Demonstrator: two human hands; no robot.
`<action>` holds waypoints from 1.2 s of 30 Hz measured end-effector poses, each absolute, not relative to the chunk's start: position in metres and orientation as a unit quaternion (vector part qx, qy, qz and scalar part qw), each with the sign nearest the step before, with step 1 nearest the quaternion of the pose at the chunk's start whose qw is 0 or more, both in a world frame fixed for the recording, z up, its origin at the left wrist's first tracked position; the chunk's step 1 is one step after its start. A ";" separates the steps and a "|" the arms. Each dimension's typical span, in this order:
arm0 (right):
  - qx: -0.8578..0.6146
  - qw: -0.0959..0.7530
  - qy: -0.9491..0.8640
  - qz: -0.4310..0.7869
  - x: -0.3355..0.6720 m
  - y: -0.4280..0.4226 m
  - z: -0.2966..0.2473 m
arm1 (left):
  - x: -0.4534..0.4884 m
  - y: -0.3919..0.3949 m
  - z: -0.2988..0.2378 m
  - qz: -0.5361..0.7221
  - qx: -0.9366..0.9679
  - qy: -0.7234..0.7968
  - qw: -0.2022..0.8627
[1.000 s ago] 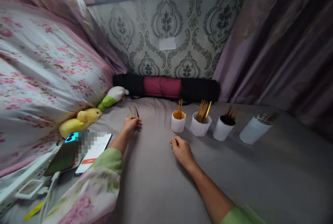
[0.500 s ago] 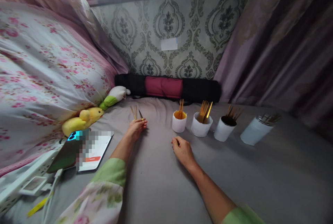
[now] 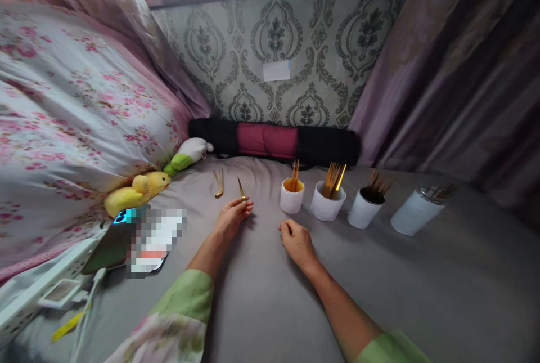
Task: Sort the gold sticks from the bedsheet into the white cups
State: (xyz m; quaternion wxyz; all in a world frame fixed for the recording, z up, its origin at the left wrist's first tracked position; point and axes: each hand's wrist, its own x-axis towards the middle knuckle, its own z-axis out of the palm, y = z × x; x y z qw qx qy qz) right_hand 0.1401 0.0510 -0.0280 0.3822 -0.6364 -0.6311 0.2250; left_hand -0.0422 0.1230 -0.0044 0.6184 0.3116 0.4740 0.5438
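Note:
My left hand (image 3: 234, 215) pinches one thin golden stick (image 3: 241, 187) that points up from its fingers. A few more golden sticks (image 3: 219, 182) lie on the grey bedsheet (image 3: 261, 295) just behind and left of that hand. My right hand (image 3: 295, 243) rests on the sheet with its fingers curled and nothing visible in them. Beyond it stand several white cups in a row: the nearest cup (image 3: 292, 195) has an orange inside and sticks in it, the second cup (image 3: 328, 201) holds golden sticks, the third cup (image 3: 363, 206) darker ones, and the fourth cup (image 3: 414, 212) leans with silvery ones.
A floral pillow (image 3: 76, 115) fills the left side, with a yellow plush duck (image 3: 137, 189) and a green-white plush (image 3: 188, 153) at its foot. A phone (image 3: 113, 242) and a white tray (image 3: 37, 290) lie at the near left. A black and red roll (image 3: 274, 140) lies along the wall.
My left hand has moved right and nearer to me with one stick pinched, leaving the other sticks lying on the sheet. My right hand has stayed put.

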 end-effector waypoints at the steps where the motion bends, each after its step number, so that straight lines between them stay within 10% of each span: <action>1: -0.636 0.382 -0.632 0.224 0.140 0.051 -0.028 | -0.040 0.121 -0.005 0.545 0.314 0.468 0.621; 36: -0.580 0.448 -0.605 0.311 0.145 0.057 -0.031 | 0.010 0.047 -0.020 0.542 0.439 0.417 0.583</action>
